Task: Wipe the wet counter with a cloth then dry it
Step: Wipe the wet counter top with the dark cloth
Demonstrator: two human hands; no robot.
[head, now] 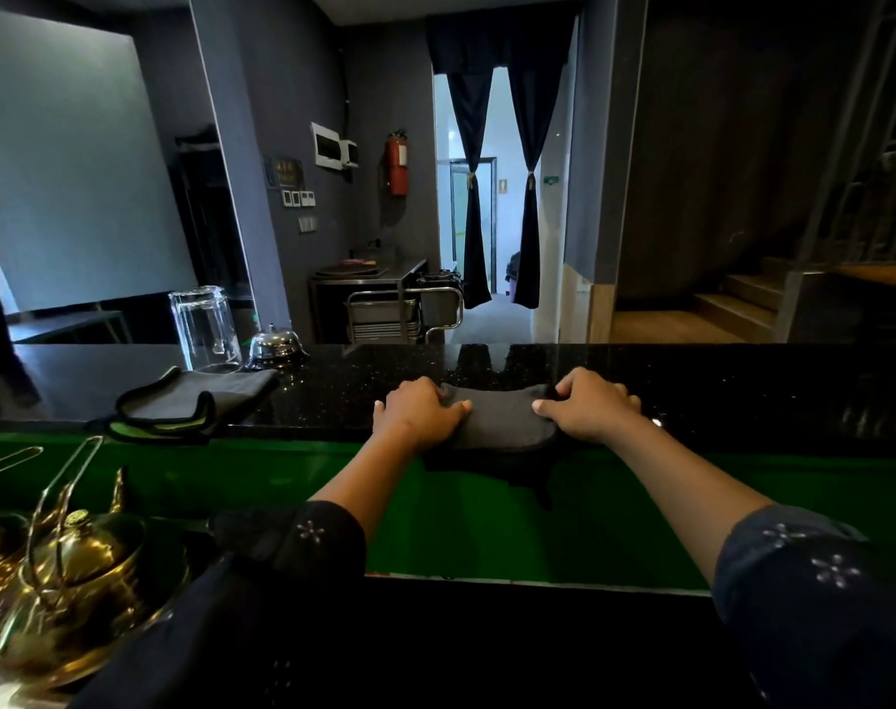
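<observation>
black granite counter (742, 386): left hand (419, 412) and right hand (591, 405) curl on dark cloth (502, 417) ends; best keep it flat, press evenly, wipe overlapping passes.

place: restaurant/bar service counter | cues: black granite bar top (742, 381), call bell (274, 345), upturned glass (204, 327), brass teapots (62, 596), steel trolley (405, 312)

Dim room; daylight enters through the curtained doorway (479, 197) at centre top, glinting on the black counter (691, 391) (speckled glare). Edges bend; lower corners blur.
</observation>
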